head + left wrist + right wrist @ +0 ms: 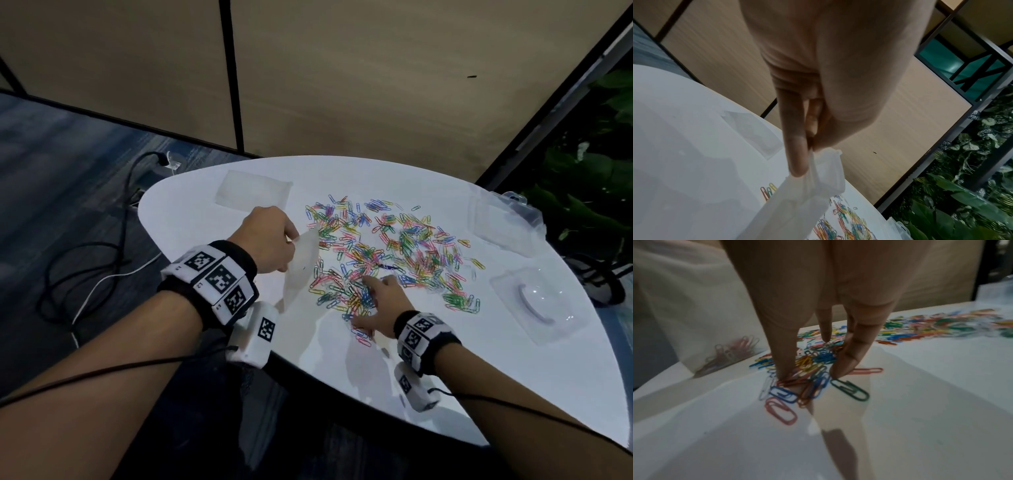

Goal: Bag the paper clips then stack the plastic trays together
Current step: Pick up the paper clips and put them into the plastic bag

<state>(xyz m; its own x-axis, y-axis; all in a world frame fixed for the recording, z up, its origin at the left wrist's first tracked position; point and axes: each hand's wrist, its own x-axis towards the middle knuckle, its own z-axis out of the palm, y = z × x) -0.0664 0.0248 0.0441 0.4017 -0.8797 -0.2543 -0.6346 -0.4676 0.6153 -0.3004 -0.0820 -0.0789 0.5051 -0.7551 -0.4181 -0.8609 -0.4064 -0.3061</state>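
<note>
Several coloured paper clips (394,246) lie scattered over the middle of the white table (205,219). My left hand (291,246) pinches the top edge of a translucent plastic bag (301,263) between thumb and finger, just left of the pile. In the left wrist view the left hand (812,149) holds the bag (797,203) hanging down to the table. A few clips (731,352) show inside the bag (694,305). My right hand (363,299) rests with spread, straight fingers (844,365) on the near clips (813,369), holding none.
Clear plastic trays lie flat on the table: one at the back left (253,190), one at the far right (496,222), and a domed one near the right edge (537,305). Cables trail on the floor to the left (85,267). Plants stand to the right (599,171).
</note>
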